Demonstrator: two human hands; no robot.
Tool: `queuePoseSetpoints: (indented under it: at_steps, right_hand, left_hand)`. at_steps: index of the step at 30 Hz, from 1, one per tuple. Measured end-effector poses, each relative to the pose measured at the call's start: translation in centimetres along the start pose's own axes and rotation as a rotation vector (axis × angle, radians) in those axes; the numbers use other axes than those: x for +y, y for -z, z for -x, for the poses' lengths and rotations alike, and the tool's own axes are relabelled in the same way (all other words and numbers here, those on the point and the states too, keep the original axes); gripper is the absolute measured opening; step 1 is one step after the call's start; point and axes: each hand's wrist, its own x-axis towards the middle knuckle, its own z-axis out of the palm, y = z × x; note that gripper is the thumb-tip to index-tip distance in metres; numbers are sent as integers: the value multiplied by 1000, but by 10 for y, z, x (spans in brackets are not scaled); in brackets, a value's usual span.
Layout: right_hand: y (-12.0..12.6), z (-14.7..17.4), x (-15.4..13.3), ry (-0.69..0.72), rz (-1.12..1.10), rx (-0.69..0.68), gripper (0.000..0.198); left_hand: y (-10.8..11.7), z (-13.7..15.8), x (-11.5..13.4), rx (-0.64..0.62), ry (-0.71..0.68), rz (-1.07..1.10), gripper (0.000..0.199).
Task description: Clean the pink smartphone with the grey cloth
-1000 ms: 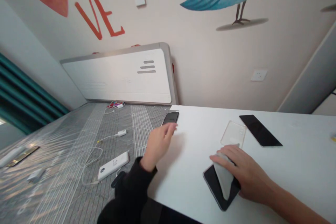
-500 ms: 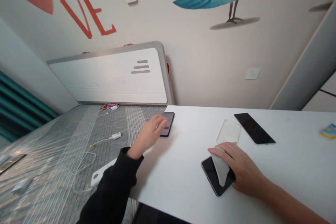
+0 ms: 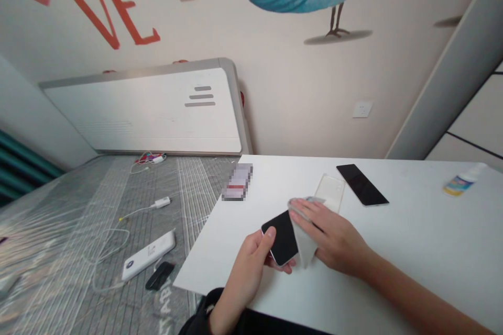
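My left hand (image 3: 255, 256) grips one end of a black-screened phone (image 3: 283, 238), thumb on the glass and fingers beneath. The phone is raised a little off the white table, screen up. Against its far end my right hand (image 3: 328, 230) presses a light grey cloth (image 3: 305, 246), which covers part of the screen. Just behind the right hand lies a clear phone case (image 3: 330, 191), partly hidden by that hand. A larger dark phone or small tablet (image 3: 362, 185) rests farther back on the right.
Another phone (image 3: 238, 181), its screen blurred, lies at the left edge of the white table (image 3: 220, 259). A small spray-type bottle (image 3: 463, 180) lies at the right. On the bed at left are a white power bank (image 3: 149, 255), a black object (image 3: 160, 276) and white cables (image 3: 128, 235).
My left hand has come from the phone at the table's left edge to the phone under the cloth and grasped it. That phone has shifted left and up. The view has turned right.
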Motion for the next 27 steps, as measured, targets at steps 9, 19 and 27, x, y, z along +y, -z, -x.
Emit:
queuePoseSetpoints:
  at_steps: [9,19,27]
  right_hand:
    - [13,1,-12,-54,18,-106,81]
    - [17,2,-14,-91,23,-100,82]
    - [15,1,-14,-81,16,-147,87]
  left_hand:
    - [-9,10,-6,172,-51,-116,56]
    - [-17,18,-9,280,-119,-291,61]
    - [-15,23,-7,289,-124,-330,62]
